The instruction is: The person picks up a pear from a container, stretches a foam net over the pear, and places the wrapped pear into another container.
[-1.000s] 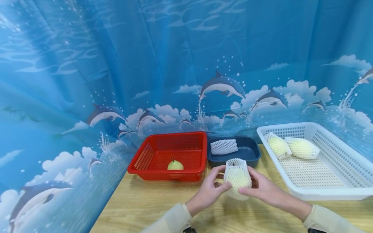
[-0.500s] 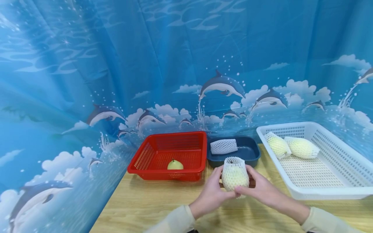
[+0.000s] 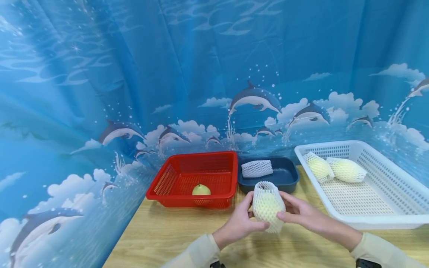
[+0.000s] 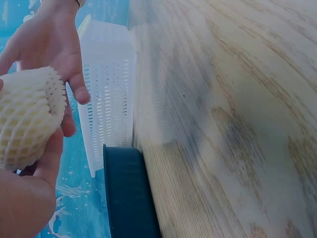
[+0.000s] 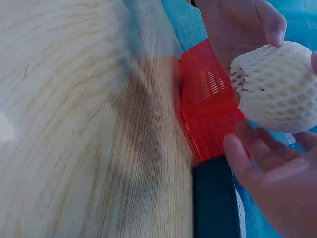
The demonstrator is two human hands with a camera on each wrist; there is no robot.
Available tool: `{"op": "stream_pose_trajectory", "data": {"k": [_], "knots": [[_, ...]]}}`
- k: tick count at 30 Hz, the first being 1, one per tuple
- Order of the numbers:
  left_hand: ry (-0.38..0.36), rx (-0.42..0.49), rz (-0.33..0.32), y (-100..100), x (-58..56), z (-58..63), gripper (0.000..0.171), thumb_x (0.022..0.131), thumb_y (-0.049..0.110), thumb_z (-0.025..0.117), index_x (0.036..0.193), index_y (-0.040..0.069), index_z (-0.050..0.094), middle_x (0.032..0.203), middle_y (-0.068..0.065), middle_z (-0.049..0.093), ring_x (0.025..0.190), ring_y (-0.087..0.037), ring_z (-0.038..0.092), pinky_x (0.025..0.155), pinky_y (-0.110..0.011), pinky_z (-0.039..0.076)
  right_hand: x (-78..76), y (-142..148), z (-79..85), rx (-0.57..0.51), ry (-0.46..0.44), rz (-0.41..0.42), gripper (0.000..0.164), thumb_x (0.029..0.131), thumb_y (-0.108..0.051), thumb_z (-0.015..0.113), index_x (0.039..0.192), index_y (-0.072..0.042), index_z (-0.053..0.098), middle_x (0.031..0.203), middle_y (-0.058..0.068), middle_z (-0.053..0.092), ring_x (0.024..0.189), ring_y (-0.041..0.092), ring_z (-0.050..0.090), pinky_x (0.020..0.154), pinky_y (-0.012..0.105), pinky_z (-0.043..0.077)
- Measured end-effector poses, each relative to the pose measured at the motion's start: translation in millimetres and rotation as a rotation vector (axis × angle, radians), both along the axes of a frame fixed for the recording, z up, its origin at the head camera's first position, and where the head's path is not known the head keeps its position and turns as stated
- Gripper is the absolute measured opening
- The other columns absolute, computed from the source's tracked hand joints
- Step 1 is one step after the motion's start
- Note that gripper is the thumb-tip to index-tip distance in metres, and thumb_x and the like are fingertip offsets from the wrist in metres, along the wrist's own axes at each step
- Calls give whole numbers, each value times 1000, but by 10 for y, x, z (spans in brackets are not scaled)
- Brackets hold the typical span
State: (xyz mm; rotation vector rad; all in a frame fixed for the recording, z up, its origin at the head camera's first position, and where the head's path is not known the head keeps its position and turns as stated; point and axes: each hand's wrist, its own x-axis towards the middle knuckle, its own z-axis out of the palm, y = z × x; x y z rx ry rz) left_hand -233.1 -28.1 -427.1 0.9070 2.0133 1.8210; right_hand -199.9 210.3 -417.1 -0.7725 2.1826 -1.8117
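Observation:
Between the two hands is a pear (image 3: 268,204) in a white foam net sleeve, held above the table with the sleeve's open end at the top. My left hand (image 3: 239,223) holds its left side, thumb at the front and fingers reaching behind. At the other side, my right hand (image 3: 303,212) has its thumb on the net, with its fingers partly hidden behind. The right wrist view shows the mesh of the foam net (image 5: 282,89) close up, my left hand (image 5: 233,29) above it and the right-hand fingers (image 5: 262,153) below.
A red basket (image 3: 192,203) at left contains a bare pear (image 3: 201,190). Behind the hands, a dark blue tray (image 3: 288,182) contains a loose foam net (image 3: 257,168). In the white basket (image 3: 372,221) at right lie two netted pears (image 3: 346,170). A dolphin-print curtain (image 3: 201,74) hangs behind.
The netted pear has shifted slightly left and changed its tilt between the hands. My thumbs came together at its lower front half a second ago and are now apart again.

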Motion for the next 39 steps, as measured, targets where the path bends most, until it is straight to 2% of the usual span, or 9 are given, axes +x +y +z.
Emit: {"op": "stream_pose_trajectory", "data": {"k": [4,8,13,18,22,27,31,35,39], "knots": [[21,5,-35,-10,-8,-7,74,79,6,75,144,23,43,136,3,50,114,-9,58,90,-28,57,-3,-7,-3,-55,-15,82,77,101,-9,55,156,9,4,146,42,37,121,3,58,98,24,51],[61,-27,-18,-20,-12,-9,76,80,10,77,146,27,44,137,5,52,114,-8,56,91,-27,55,-1,-25,-1,-75,-13,79,78,101,-8,56,156,10,4,143,40,42,120,7,60,96,26,52],[123,-114,107,0,36,16,76,82,23,81,147,36,43,129,10,51,110,-8,53,85,-27,56,1,-48,-2,-45,4,-44,75,100,-10,59,156,8,12,141,36,46,115,5,62,92,28,55],[204,-191,234,77,135,45,82,81,30,83,149,34,39,126,9,48,107,-8,50,81,-29,56,7,-93,8,22,24,-198,76,97,-15,66,155,5,22,139,32,51,112,12,64,88,26,55],[213,-246,306,153,173,61,90,74,41,88,148,33,39,126,12,48,108,-5,50,86,-25,53,27,-150,25,43,17,-241,77,95,-18,69,155,2,25,138,28,53,113,23,64,87,26,56],[251,-284,385,212,159,64,90,69,44,91,144,29,44,124,13,51,108,-4,51,95,-26,47,52,-192,17,29,16,-234,78,94,-16,70,154,2,25,139,29,52,110,14,65,85,28,57],[224,-202,354,190,135,45,85,71,31,91,142,24,47,126,10,53,110,-6,53,96,-26,48,55,-153,7,11,27,-190,75,97,-14,66,155,3,23,142,33,47,109,3,63,86,28,56],[122,-84,254,131,112,32,83,73,20,88,143,24,45,129,8,54,108,-8,57,89,-23,53,38,-78,9,-2,37,-141,64,103,-13,55,154,6,23,142,36,46,108,0,61,84,30,56],[99,-68,174,76,97,34,82,74,18,86,143,29,44,130,10,55,112,-8,56,90,-26,53,23,-20,13,-28,2,-63,65,105,-14,51,156,7,16,146,40,38,114,-1,59,86,32,56]]}}
